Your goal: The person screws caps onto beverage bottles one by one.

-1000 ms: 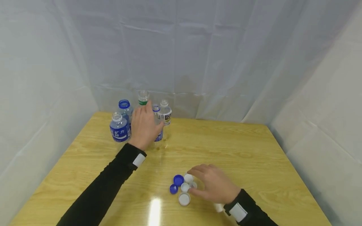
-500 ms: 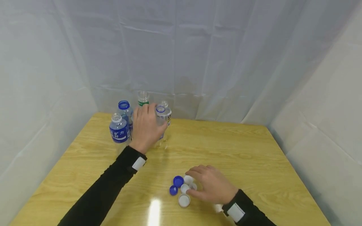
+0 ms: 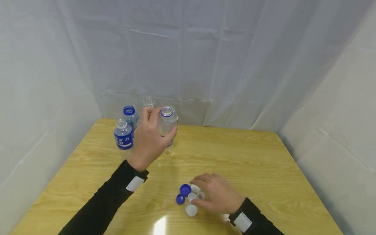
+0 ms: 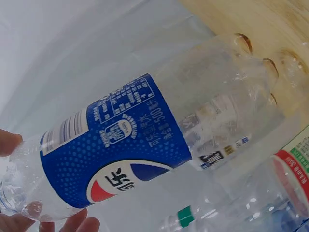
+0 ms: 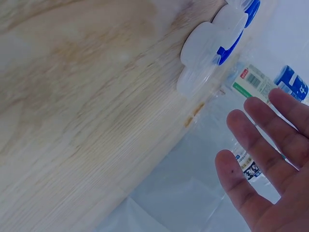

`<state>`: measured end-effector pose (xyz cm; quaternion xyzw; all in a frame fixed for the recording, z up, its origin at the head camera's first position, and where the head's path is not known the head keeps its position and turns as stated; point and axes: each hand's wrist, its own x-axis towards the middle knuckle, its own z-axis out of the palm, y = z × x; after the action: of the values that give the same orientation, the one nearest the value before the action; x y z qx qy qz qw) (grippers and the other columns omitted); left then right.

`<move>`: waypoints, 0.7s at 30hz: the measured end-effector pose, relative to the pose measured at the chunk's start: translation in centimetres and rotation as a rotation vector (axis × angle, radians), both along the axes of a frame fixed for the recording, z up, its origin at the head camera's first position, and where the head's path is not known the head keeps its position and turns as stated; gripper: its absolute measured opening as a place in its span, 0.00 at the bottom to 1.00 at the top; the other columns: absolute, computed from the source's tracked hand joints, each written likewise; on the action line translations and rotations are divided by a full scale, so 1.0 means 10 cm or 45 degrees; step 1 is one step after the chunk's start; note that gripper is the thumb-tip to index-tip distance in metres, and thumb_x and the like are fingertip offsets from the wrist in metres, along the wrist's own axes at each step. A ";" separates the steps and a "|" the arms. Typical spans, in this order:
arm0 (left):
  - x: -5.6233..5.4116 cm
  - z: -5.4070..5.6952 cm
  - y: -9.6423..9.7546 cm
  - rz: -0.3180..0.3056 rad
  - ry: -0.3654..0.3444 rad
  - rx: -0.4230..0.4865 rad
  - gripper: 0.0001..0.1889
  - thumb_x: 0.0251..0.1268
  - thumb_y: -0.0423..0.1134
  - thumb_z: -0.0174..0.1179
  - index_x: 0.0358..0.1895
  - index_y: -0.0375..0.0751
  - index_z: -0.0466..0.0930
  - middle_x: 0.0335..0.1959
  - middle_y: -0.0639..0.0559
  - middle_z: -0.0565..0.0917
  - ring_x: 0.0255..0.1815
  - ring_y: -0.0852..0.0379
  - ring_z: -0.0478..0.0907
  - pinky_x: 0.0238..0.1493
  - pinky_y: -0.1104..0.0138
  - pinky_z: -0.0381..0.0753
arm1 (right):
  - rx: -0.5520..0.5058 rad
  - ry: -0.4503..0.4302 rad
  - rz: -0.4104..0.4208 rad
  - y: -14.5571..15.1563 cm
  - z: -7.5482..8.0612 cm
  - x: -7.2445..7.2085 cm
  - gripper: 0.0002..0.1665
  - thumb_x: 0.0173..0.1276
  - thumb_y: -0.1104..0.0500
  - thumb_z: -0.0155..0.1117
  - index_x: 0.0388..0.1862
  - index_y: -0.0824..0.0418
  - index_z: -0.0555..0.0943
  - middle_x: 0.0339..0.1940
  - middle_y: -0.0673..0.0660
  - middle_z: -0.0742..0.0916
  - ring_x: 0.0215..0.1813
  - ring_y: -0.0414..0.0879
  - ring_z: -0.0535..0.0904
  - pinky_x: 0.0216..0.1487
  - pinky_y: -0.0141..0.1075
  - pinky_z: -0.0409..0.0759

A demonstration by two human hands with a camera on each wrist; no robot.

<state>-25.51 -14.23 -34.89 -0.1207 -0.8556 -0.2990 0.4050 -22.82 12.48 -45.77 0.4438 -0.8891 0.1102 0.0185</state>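
Note:
My left hand (image 3: 149, 137) grips a clear plastic cola bottle (image 3: 167, 125) by its upper part, thumb on one side and fingers on the other. The bottle has no cap and stands near upright. In the left wrist view its blue label (image 4: 116, 145) shows a red, white and blue emblem. Low over a cluster of loose bottle caps hovers my right hand (image 3: 218, 194), its fingers relaxed and holding nothing. The cluster has a large blue cap (image 3: 185, 190), a small blue cap (image 3: 180, 199) and several white or clear ones, such as a white cap (image 3: 191, 210) at the front.
More uncapped bottles stand at the back left: a blue-labelled bottle (image 3: 123, 138), a blue-rimmed bottle (image 3: 129, 112) and a clear bottle (image 3: 149, 101). Another overlaps behind the held one. White sheeting (image 3: 199, 65) surrounds the wooden table (image 3: 235, 150).
My left hand has shifted slightly right with the cola bottle, which now overlaps the bottle behind it and looks larger. My right hand has edged slightly left over the caps.

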 end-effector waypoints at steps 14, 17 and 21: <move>0.30 0.04 -0.16 -0.036 0.074 -0.036 0.37 0.57 0.51 0.72 0.67 0.36 0.73 0.53 0.41 0.83 0.46 0.46 0.82 0.35 0.54 0.83 | 0.009 -0.029 0.055 -0.10 -0.02 -0.02 0.32 0.69 0.35 0.63 0.65 0.49 0.80 0.60 0.48 0.85 0.61 0.45 0.81 0.61 0.53 0.79; 0.35 0.02 -0.19 -0.052 0.086 -0.014 0.38 0.56 0.50 0.73 0.68 0.37 0.73 0.54 0.40 0.83 0.49 0.44 0.81 0.42 0.51 0.83 | 0.015 -0.030 0.067 -0.12 -0.03 -0.02 0.31 0.69 0.35 0.64 0.65 0.48 0.80 0.60 0.48 0.85 0.61 0.44 0.81 0.60 0.51 0.80; 0.42 0.00 -0.21 -0.083 0.099 -0.014 0.37 0.55 0.48 0.73 0.67 0.34 0.73 0.53 0.38 0.83 0.49 0.43 0.80 0.46 0.51 0.81 | 0.023 -0.026 0.087 -0.16 -0.04 -0.03 0.31 0.68 0.35 0.65 0.65 0.48 0.80 0.60 0.48 0.85 0.60 0.44 0.81 0.58 0.48 0.81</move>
<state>-21.30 -16.36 -34.84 -0.1622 -0.8364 -0.3023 0.4274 -23.11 10.86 -46.14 0.4728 -0.8746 0.1072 0.0017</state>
